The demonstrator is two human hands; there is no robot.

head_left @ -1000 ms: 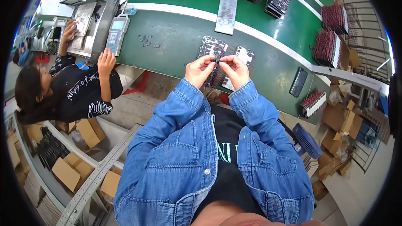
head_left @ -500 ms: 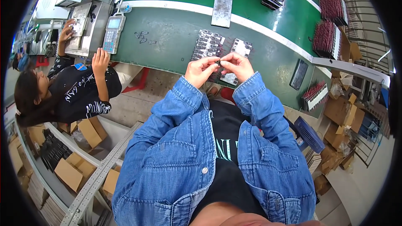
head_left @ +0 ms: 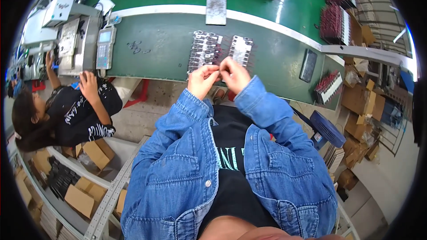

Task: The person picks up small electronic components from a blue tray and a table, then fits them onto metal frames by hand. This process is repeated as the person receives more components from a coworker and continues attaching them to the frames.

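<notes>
My left hand (head_left: 203, 81) and my right hand (head_left: 235, 76) meet just above the near edge of the green bench. Both are closed, with thumb and fingers pinched together and the fingertips nearly touching. Whatever they hold there is too small and covered to make out. Right behind them lie two metal plates: the left plate (head_left: 206, 50) carries rows of small black parts with dark red wires, and the right plate (head_left: 240, 51) has similar parts along its edges. My right fingers overlap the near part of the right plate.
A bare metal plate (head_left: 216, 5) lies farther back. Loose black parts (head_left: 138, 47) and a keypad device (head_left: 105, 48) are to the left, beside a co-worker (head_left: 66, 111). A phone (head_left: 308, 66) and a wired plate stack (head_left: 329, 87) sit right, near a blue fan (head_left: 327, 129).
My right hand has rolled over, its fingers curling inward. The small dark part that showed between my fingertips is now hidden. The whole view has shifted, and the co-worker's hands have moved slightly.
</notes>
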